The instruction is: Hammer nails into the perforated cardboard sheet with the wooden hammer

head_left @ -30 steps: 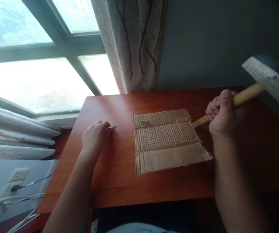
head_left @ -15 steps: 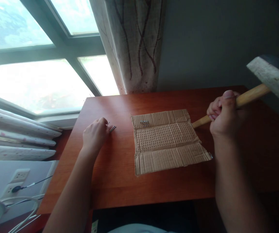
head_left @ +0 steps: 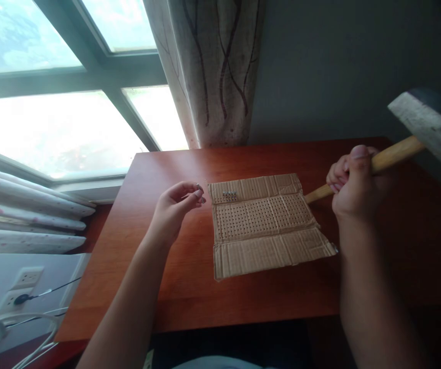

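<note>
My right hand (head_left: 353, 187) is wrapped round the wooden handle of a hammer (head_left: 397, 155), its metal head up at the right and the handle's tail reaching down toward the cardboard. My left hand (head_left: 172, 207) is closed in a pinch just left of the cardboard, with small metal nails (head_left: 203, 200) showing at its fingertips; the fingers hide most of them. Between the hands lies a creased cardboard sheet (head_left: 258, 256), punched with rows of small holes. Several nails (head_left: 229, 194) stand in its upper left part, their shiny heads up.
The reddish wooden table (head_left: 189, 297) carries the cardboard. Behind it hang a patterned curtain (head_left: 220, 77) and a dark wall. A window (head_left: 101, 77) is at the left, and a wall socket with a plug (head_left: 22, 299) and white cables is at the lower left.
My left hand has picked up the nails from the table and moved right, to near the cardboard's left edge. My right hand and the hammer have stayed almost still.
</note>
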`<action>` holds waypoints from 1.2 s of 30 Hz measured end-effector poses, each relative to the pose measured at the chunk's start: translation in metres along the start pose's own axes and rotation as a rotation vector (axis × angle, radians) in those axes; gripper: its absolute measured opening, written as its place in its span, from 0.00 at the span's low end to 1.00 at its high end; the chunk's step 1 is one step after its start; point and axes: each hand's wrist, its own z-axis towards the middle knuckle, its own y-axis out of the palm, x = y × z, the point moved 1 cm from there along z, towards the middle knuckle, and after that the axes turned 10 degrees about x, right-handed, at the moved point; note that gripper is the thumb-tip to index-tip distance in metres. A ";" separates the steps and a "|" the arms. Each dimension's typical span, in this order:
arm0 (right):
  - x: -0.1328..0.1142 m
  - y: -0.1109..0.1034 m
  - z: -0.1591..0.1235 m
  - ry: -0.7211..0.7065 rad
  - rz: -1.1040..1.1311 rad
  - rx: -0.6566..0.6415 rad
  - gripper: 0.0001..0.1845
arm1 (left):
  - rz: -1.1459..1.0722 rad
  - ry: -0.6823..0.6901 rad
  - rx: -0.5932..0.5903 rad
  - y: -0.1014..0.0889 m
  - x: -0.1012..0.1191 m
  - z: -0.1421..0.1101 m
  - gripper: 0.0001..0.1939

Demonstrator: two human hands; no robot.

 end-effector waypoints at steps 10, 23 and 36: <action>0.000 0.001 -0.001 -0.003 -0.026 -0.014 0.25 | -0.063 0.170 0.164 0.029 -0.002 -0.014 0.12; 0.005 -0.001 -0.001 -0.015 -0.010 -0.028 0.26 | -0.143 0.123 0.117 0.040 -0.006 -0.013 0.10; 0.005 -0.003 0.001 0.016 0.031 0.012 0.21 | -0.169 0.108 0.141 0.048 -0.011 -0.012 0.10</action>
